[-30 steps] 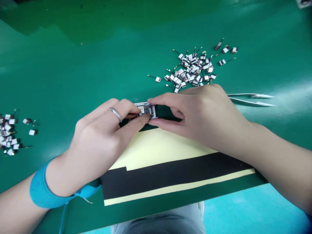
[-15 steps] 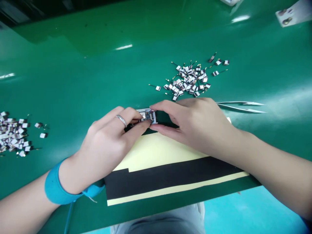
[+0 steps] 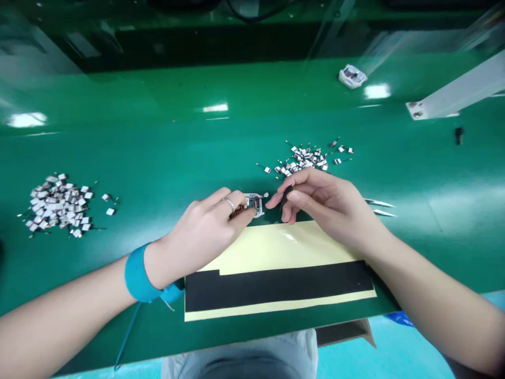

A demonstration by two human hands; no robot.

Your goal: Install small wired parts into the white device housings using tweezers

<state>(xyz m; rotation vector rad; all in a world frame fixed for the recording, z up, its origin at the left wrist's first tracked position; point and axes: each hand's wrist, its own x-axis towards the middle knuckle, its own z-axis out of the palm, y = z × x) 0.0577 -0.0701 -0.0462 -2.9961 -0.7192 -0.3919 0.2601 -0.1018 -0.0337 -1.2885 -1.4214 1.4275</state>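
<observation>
My left hand (image 3: 205, 226), with a ring and a blue wrist strap (image 3: 139, 276), pinches a small white device with a bare circuit board (image 3: 253, 204). Its fingers cover the device's left part. Just to the right, apart from the device, my right hand (image 3: 331, 205) is closed on a small dark piece (image 3: 286, 196) between thumb and fingers; its kind cannot be made out. Below both hands lies a yellow backing sheet (image 3: 268, 247) bearing a wide black strip (image 3: 276, 288).
Beyond my right hand is a pile of small square parts with short leads (image 3: 305, 158). Another such pile (image 3: 59, 205) sits at the left. Tweezers (image 3: 381, 202) lie right of my hand. Farther back are a white device (image 3: 352, 76) and a metal bracket (image 3: 453, 97).
My right hand has come off the device and now holds the small dark piece beside it. The left hand still grips the device. The view has tilted up, showing more of the table's back.
</observation>
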